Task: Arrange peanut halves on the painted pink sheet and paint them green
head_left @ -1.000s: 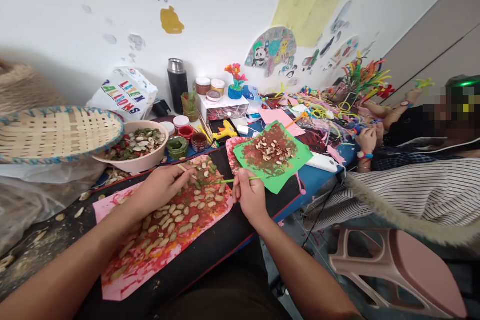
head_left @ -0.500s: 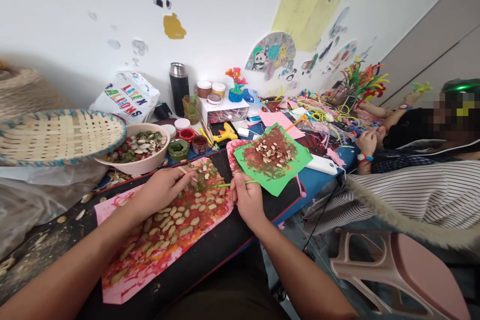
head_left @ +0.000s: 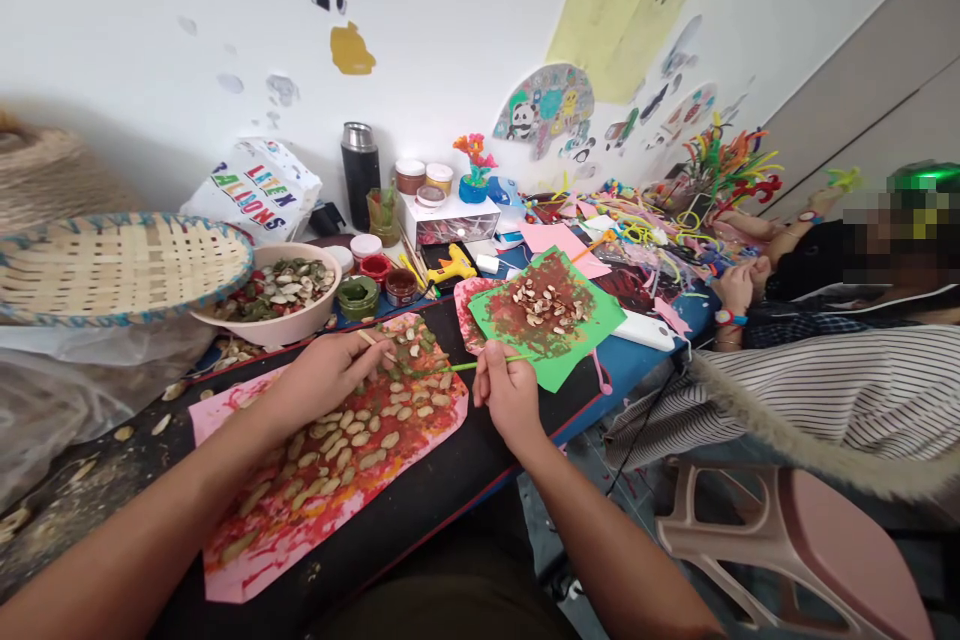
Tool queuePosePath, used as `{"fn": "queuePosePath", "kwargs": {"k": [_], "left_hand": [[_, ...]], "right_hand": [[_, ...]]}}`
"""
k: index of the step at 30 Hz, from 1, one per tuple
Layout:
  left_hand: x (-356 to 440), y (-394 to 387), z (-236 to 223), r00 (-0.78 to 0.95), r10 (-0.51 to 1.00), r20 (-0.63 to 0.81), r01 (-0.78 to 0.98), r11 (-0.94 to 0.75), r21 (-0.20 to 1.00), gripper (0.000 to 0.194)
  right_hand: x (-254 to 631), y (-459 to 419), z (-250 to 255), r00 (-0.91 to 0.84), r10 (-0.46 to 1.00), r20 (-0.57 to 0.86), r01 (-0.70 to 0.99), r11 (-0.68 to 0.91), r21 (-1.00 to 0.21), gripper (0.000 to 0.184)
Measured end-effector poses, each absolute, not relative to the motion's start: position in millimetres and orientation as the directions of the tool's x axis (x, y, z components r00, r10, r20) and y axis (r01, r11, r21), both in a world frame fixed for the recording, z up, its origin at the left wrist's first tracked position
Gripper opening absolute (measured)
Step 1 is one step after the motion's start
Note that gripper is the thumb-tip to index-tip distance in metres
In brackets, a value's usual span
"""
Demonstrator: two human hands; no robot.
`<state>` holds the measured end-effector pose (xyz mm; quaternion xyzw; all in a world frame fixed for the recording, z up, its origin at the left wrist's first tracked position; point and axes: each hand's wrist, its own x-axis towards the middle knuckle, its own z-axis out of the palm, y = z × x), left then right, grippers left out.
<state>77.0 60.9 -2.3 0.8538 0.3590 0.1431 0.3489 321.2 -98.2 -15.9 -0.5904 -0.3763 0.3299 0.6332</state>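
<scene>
A pink sheet, smeared with red, orange and green paint, lies across the dark mat under my hands. Rows of peanut shells cover much of it. My left hand rests over the sheet's upper part, fingers closed round a short light wooden stick. Between the thumb and fingers of my right hand is a thin green paintbrush; its far tip reaches the green-painted patch near my left fingertips. Just beyond my right hand lies a green sheet with brown paint and shell pieces.
Behind the sheet stand open paint jars, a yellow glue gun and a pink bowl of painted shells. A woven basket overlaps the bowl. At right, a co-worker's hands are near craft scraps; a stool stands below.
My right hand has shifted slightly right, away from the pink sheet's edge, drawing the paintbrush with it. My left hand has barely moved. The view has tilted a little.
</scene>
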Motion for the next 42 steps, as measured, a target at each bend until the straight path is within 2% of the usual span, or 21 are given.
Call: {"fn": "queuePosePath", "kwargs": {"k": [42], "left_hand": [[77,62,-3,0.701,0.712,-0.041,0.519,-0.470,0.714,0.089]], "right_hand": [[312,-101,-17,0.479,0.876,0.062,-0.019,0.081,-0.997,0.085]]}}
